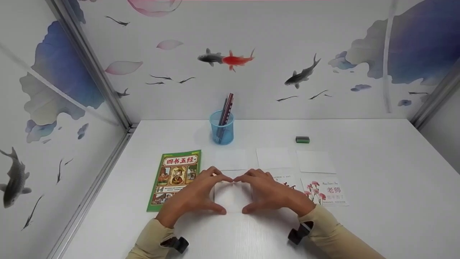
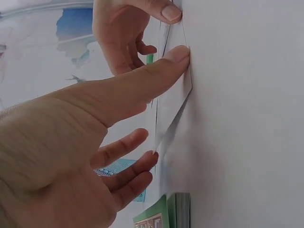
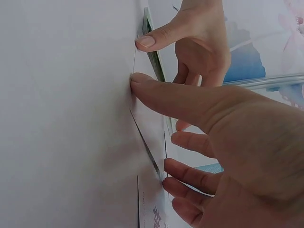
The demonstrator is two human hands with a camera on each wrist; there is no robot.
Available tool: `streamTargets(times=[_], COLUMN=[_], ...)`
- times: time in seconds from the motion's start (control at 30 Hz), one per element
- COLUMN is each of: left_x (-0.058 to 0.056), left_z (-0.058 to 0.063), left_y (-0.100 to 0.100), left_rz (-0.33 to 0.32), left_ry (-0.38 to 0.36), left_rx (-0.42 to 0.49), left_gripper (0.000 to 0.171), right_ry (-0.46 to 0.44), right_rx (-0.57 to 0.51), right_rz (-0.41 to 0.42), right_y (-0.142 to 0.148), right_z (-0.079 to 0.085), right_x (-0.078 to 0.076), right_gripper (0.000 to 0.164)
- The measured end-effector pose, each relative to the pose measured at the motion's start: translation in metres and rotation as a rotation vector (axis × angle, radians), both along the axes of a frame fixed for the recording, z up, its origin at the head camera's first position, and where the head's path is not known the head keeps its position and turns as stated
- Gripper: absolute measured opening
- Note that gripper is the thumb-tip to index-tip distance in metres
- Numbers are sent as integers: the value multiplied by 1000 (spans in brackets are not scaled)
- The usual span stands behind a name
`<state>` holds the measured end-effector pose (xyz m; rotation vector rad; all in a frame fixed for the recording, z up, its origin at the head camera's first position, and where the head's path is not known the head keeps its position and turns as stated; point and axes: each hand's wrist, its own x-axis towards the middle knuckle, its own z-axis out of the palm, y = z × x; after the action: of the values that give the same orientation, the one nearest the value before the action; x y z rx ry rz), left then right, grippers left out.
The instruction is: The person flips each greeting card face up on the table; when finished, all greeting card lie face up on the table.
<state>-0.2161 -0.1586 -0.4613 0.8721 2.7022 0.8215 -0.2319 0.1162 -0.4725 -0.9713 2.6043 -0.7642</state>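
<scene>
White card (image 1: 233, 198) at front centre of white tabletop (image 1: 388, 162), far edge partly hidden by fingers. Left hand (image 1: 196, 192) and right hand (image 1: 270, 192) curled round card edges, thumbs at near edge, apart; index fingertips meet at far side. Printed card (image 1: 289, 177) just right, partly covered by right hand. Pink-flower card (image 1: 325, 190) beside it, small print unreadable. Behind: three blank cards (image 1: 315, 162), faint against table. Green-bordered book (image 1: 178, 172) left, partly behind left hand. Farther back: blue mesh cup (image 1: 222, 135), pencils (image 1: 226, 113); small green-and-dark block (image 1: 302, 139), kind unclear.
</scene>
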Motion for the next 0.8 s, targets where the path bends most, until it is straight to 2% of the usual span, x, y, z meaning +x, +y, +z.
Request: streamTargets(times=[0.13, 0.3, 0.4, 0.47, 0.57, 0.63, 0.73, 0.8], left_x=[-1, -3, -3, -1, 3, 6, 11, 13], left_z=[-1, -1, -1, 1, 5, 7, 8, 8], left_y=[2, 6, 9, 12, 18, 22, 28, 32], left_rz=[27, 69, 103, 134, 156, 148, 123, 104], left_ry=[48, 119, 155, 151, 96, 43, -54, -101], left_rx=[56, 76, 101, 144, 236, 289, 354, 389], left_gripper=[60, 36, 32, 36, 50, 61, 75, 79], right_ry=[18, 39, 77, 103, 129, 127, 116, 116], right_rx=[-60, -199, -325, -422, -568, -630, -672, -668], right_rz=[-23, -46, -77, -109, -141, -150, -123, -93], right_y=[2, 4, 1, -2, -5, -7, -9, -9], right_z=[1, 5, 7, 9, 12, 14, 15, 14], right_x=[0, -2, -2, -2, -1, 0, 2, 2], right_gripper=[85, 74, 73, 74, 71, 67, 59, 54])
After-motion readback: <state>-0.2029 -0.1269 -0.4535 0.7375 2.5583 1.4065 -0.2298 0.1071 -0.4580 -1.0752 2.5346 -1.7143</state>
